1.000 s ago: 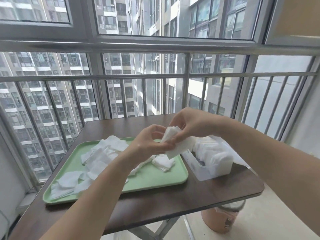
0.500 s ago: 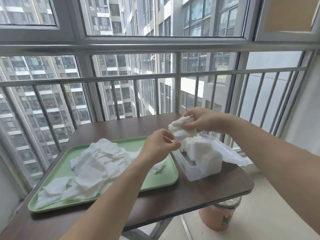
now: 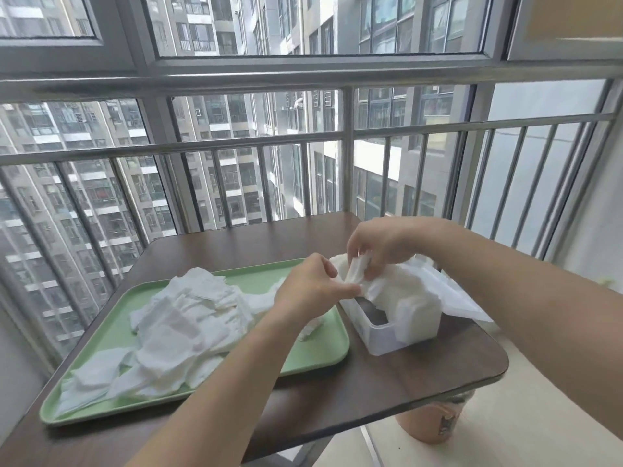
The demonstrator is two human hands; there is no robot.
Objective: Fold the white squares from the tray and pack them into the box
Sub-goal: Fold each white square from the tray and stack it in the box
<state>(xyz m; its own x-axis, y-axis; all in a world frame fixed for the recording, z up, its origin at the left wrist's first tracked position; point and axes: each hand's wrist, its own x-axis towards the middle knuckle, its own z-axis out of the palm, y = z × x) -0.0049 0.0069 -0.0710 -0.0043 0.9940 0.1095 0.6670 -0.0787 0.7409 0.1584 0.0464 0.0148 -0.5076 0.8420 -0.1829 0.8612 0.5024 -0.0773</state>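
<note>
Bare counter [image 3: 387,396] runs along your near edge. On it the tray [image 3: 325,352] holds heaped squares [image 3: 182,318]; the box [image 3: 382,340] sits just right, nearly full. Above the box, fingers of your left hand [image 3: 308,286] and right hand [image 3: 384,244] pinch one square [image 3: 354,271].

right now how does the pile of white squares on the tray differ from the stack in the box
The tray pile lies loose, sheets overlapping at odd angles; the box stack is folded and packed tight. The tray pile spreads low across the green tray; the box stack rises above the rim of the clear box. Both are the same white material.
</note>
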